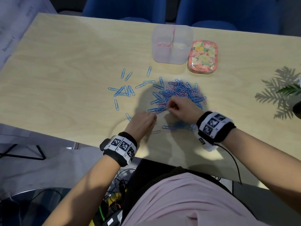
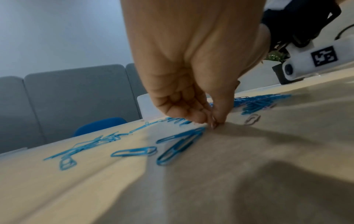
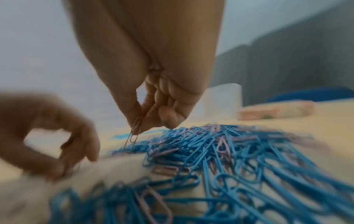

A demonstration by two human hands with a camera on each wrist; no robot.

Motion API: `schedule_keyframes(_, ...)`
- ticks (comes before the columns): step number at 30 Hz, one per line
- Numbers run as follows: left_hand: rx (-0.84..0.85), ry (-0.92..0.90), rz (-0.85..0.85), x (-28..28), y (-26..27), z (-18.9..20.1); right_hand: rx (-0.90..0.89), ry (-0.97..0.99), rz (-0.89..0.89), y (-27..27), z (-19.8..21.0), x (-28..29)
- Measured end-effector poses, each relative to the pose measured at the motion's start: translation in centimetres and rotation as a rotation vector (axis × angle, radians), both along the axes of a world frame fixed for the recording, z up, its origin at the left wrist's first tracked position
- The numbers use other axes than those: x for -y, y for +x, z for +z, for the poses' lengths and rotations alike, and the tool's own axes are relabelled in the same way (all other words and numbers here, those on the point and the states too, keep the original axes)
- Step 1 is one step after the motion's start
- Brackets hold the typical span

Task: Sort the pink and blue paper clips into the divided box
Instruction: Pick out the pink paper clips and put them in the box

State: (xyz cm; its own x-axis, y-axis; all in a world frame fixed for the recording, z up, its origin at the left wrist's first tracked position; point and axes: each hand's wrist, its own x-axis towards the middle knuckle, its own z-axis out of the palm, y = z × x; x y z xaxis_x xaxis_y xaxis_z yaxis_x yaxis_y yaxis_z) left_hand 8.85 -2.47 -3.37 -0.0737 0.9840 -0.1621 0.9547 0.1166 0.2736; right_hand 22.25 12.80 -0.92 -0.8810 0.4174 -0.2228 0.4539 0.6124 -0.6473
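Two hands work: my right hand pinches a pink wire paper clip above the mixed heap; my left hand pinches at the tabletop, contents unclear. Tangled neighbours could drag along toward the clear divided plastic box.

Your way from the pile to the box runs over bare counter. The tin touches the box's right side. Loose blue clips litter the left; a plant stands far right.
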Motion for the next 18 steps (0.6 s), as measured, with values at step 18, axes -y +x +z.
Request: schedule_keyframes(18,0.403,-0.139,0.182,0.8,1.6,0.4,-0.129,-0.854,-0.521,3.3,1.2,-0.2)
